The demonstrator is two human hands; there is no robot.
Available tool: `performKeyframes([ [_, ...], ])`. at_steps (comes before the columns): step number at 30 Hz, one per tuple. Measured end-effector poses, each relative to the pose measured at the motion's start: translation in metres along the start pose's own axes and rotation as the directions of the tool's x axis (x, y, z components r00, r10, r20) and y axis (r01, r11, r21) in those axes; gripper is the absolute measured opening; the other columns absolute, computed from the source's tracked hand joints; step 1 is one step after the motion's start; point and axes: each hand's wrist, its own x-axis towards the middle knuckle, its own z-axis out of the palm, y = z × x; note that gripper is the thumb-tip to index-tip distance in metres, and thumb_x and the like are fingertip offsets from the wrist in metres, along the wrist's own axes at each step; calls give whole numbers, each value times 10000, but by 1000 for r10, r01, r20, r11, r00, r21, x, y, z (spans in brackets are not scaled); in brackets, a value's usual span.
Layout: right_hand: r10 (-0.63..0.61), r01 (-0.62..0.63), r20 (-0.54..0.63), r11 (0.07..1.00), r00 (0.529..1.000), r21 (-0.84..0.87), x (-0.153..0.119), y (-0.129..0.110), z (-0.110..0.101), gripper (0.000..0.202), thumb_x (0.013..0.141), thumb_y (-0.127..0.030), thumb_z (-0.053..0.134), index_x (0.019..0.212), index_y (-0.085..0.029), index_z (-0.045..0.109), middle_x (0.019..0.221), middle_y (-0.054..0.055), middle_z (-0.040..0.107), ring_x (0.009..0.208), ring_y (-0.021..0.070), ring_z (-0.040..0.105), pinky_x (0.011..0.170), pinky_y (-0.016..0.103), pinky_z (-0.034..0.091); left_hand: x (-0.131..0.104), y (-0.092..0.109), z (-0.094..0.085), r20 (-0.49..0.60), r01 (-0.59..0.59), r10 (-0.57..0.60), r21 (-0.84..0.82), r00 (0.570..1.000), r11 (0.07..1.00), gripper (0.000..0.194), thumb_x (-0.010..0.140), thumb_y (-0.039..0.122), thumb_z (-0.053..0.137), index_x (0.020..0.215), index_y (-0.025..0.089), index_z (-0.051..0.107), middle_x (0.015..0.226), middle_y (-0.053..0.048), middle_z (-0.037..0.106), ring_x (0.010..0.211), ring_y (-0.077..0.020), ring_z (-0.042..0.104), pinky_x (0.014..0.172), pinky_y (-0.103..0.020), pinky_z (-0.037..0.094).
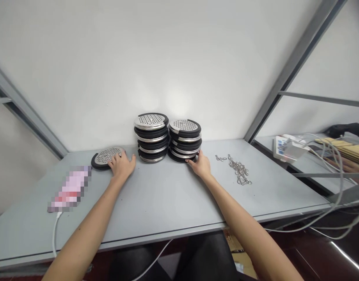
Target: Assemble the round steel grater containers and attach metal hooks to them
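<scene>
A round perforated metal disc (105, 157) with a black partial rim lies at the left of the table. My left hand (121, 166) rests its fingertips on that disc's right side, thumb stretched away from it. Two stacks of similar discs stand side by side against the wall: the left stack (151, 134) and the right stack (185, 138). Around the lower right side of the right stack, my right hand (201, 166) has its thumb in front and its other fingers at the side, partly hidden.
A tangle of thin metal chain (239, 170) lies at the right, with a small chain piece (220, 158) beside it. A blurred phone (70, 189) with a white cable (55, 234) is at the left. A power strip (287, 148) and cords lie beyond the right metal frame (285, 88).
</scene>
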Motion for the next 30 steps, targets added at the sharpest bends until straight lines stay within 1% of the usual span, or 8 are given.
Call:
performKeyframes([
  [4,-17,16,34,1000,999,25,7,5,0,475,774,-366,676,1178,-195,495,1169,133,667,1058,303,628,874,406,450,-5,-5,4,106,-78,68,89,992,993,594,887,501,386,1250,74,583,1317,-283,526,1267,-475,402,1023,-639,238],
  [11,-54,47,81,995,995,93,18,13,0,514,783,-337,676,1233,-183,483,1255,132,637,1131,296,606,932,419,444,-5,8,-1,185,-207,210,-32,960,978,602,919,470,349,1301,33,509,1249,-256,594,1222,-410,487,1003,-528,346],
  [19,-94,74,102,979,990,188,22,19,3,567,770,-346,661,1275,-168,474,1271,140,618,1168,311,576,989,453,432,-9,13,-1,214,-273,277,-49,937,961,554,941,444,335,1289,54,520,1311,-237,562,1254,-394,468,1028,-516,332],
  [21,-76,59,67,973,995,222,22,19,2,710,732,-346,680,1354,-144,405,1356,176,543,1252,329,510,1040,479,398,-11,12,0,211,-291,293,-39,932,956,565,940,461,340,1309,69,511,1334,-232,545,1260,-394,458,1038,-528,315],
  [24,-103,113,-52,953,993,281,22,15,-4,920,688,-327,677,1462,-104,233,1524,234,295,1392,352,331,1115,521,318,-12,12,1,201,-299,294,-10,934,954,570,936,463,351,1327,76,500,1332,-223,543,1274,-390,441,1057,-538,288],
  [26,-215,243,-123,923,969,297,22,7,-11,931,693,-307,640,1483,-113,186,1564,221,197,1434,344,246,1146,531,269,-11,11,2,196,-297,290,5,937,955,554,935,448,354,1322,81,504,1318,-212,554,1273,-379,445,1061,-527,291],
  [28,-300,347,-202,901,932,260,22,-5,-20,876,710,-283,601,1477,-128,208,1565,200,198,1456,332,188,1168,534,223,-10,9,3,192,-302,294,12,936,953,541,935,434,353,1318,84,504,1314,-205,561,1264,-366,457,1053,-510,311],
  [30,-326,389,-285,899,901,200,23,-21,-30,783,752,-280,566,1458,-146,253,1548,187,237,1457,324,182,1169,545,216,-9,7,3,192,-319,310,14,931,948,537,935,429,352,1321,86,500,1318,-200,561,1261,-359,462,1045,-499,328],
])
